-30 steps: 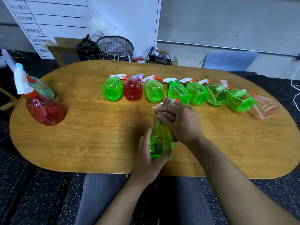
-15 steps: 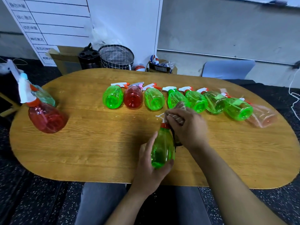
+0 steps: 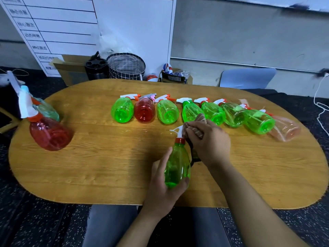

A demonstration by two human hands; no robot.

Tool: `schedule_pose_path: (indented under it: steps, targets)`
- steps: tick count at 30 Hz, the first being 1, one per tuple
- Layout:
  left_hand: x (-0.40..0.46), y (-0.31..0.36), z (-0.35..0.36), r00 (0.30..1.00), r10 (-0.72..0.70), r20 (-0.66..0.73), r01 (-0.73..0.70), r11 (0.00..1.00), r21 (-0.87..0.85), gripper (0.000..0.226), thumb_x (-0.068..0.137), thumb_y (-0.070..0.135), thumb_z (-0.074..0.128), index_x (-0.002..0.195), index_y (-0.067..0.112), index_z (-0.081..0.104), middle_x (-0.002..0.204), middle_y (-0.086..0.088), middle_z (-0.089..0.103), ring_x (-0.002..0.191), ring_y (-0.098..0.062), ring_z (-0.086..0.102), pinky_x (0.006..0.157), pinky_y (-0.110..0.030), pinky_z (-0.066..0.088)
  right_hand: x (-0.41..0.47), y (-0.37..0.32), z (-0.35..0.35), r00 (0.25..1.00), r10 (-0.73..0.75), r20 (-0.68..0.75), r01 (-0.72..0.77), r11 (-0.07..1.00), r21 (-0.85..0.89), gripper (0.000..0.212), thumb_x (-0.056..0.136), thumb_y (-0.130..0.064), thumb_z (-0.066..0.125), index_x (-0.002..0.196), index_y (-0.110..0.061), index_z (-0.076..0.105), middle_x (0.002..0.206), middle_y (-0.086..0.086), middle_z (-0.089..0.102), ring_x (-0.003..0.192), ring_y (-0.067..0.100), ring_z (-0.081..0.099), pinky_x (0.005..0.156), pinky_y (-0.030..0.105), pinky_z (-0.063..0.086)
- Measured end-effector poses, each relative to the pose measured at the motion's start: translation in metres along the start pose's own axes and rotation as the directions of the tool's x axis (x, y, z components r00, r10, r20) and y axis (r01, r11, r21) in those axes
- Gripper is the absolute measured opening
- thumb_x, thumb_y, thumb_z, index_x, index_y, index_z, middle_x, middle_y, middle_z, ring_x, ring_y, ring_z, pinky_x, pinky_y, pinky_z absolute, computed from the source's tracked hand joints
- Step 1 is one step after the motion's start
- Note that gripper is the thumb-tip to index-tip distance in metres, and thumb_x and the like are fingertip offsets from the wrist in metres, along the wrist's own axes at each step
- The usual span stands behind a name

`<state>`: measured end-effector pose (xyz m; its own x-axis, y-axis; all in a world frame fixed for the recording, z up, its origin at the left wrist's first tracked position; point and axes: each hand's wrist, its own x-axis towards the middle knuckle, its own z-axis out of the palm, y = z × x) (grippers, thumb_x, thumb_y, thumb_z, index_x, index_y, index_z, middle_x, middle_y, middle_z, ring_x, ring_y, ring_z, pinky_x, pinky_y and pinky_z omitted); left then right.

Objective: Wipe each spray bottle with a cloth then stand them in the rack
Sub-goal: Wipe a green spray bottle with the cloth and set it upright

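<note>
Green spray bottle (image 3: pixel 177 166) held above counter (image 3: pixel 106 166), gripped round base by left hand (image 3: pixel 164 189) to steady it; right hand (image 3: pixel 209 141), fingers curled on cloth (image 3: pixel 196 129), rubbing trigger head. Others lying in row (image 3: pixel 192 111), presumably awaiting wiping.

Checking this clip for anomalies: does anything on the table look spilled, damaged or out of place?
Nothing spilled or broken shows. Eight bottles lie on their sides in a row, two more stand at the table's left end. The left hand grips a green bottle while the right hand holds a cloth at its sprayer. No rack is visible.
</note>
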<state>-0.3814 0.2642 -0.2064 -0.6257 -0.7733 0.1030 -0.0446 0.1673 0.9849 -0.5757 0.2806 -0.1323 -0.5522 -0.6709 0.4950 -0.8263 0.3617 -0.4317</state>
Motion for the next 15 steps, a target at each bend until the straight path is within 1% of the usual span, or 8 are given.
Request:
schedule_pose_path:
  steps: [1,4,5,7,9,12,13,15]
  targets:
    - [0.000,0.000,0.000,1.000,-0.001,-0.003,0.001,1.000,0.000,0.095,0.079,0.062,0.077,0.161,0.048,0.032,0.145,0.013,0.044,0.129,0.011,0.051,0.098,-0.003,0.042,0.000,0.000,0.000,1.000,-0.001,0.010,0.001,1.000,0.008,0.021,0.093,-0.044,0.073,0.111,-0.036,0.080,0.097,-0.004,0.071,0.076,0.022,0.068,0.056,0.029,0.046]
    - [0.001,-0.001,0.000,1.000,-0.017,-0.018,0.016,1.000,-0.019,0.095,0.079,0.061,0.078,0.161,0.046,0.032,0.146,0.015,0.044,0.129,0.014,0.050,0.099,-0.003,0.041,-0.008,-0.011,0.004,0.973,-0.131,0.190,0.087,0.971,0.224,0.027,0.090,-0.050,0.069,0.110,-0.036,0.081,0.100,-0.008,0.073,0.081,0.015,0.070,0.066,0.037,0.056]
    - [0.001,-0.001,-0.001,1.000,-0.021,-0.011,0.021,0.999,-0.027,0.095,0.079,0.061,0.078,0.161,0.047,0.032,0.148,0.017,0.044,0.131,0.014,0.050,0.100,-0.004,0.042,-0.009,-0.012,0.004,0.966,-0.148,0.212,0.090,0.962,0.259,0.029,0.088,-0.052,0.068,0.109,-0.036,0.081,0.099,-0.009,0.074,0.081,0.014,0.070,0.068,0.038,0.057]
    - [0.003,-0.002,-0.001,1.000,-0.020,0.018,0.020,0.999,-0.035,0.095,0.081,0.061,0.078,0.162,0.050,0.031,0.154,0.022,0.044,0.138,0.011,0.047,0.104,-0.008,0.042,-0.005,-0.006,0.003,0.975,-0.135,0.178,0.091,0.968,0.235,0.027,0.088,-0.050,0.070,0.109,-0.036,0.081,0.101,-0.007,0.074,0.081,0.015,0.069,0.066,0.037,0.057]
    - [0.004,-0.002,0.000,0.999,-0.017,0.036,0.019,0.999,-0.033,0.095,0.082,0.062,0.077,0.163,0.050,0.029,0.158,0.023,0.042,0.141,0.010,0.045,0.106,-0.008,0.041,0.000,0.001,0.001,0.989,-0.095,0.110,0.080,0.988,0.133,0.023,0.091,-0.046,0.072,0.110,-0.036,0.080,0.100,-0.005,0.073,0.079,0.019,0.067,0.061,0.034,0.054]
    - [0.003,0.001,0.002,1.000,-0.007,0.028,0.007,1.000,-0.006,0.094,0.083,0.063,0.075,0.163,0.048,0.030,0.157,0.019,0.044,0.140,0.008,0.047,0.103,-0.006,0.041,0.006,0.010,-0.004,1.000,0.027,-0.011,-0.027,0.999,-0.017,0.018,0.093,-0.038,0.076,0.109,-0.032,0.081,0.099,0.000,0.072,0.077,0.027,0.068,0.058,0.032,0.050]
    - [0.003,0.002,0.002,1.000,-0.005,0.026,0.005,1.000,-0.005,0.093,0.083,0.062,0.075,0.163,0.047,0.030,0.157,0.019,0.045,0.139,0.008,0.048,0.103,-0.006,0.041,0.008,0.014,-0.007,0.995,0.091,-0.045,-0.092,0.995,-0.025,0.018,0.093,-0.038,0.075,0.108,-0.031,0.081,0.100,0.002,0.073,0.080,0.029,0.069,0.060,0.032,0.049]
    - [0.001,0.002,0.001,1.000,0.001,0.029,0.000,1.000,-0.008,0.092,0.084,0.058,0.076,0.163,0.045,0.031,0.156,0.018,0.046,0.138,0.007,0.049,0.103,-0.006,0.041,0.013,0.022,-0.013,0.975,0.201,-0.093,-0.197,0.979,0.053,0.018,0.092,-0.038,0.076,0.108,-0.032,0.081,0.105,0.002,0.075,0.087,0.028,0.070,0.066,0.033,0.050]
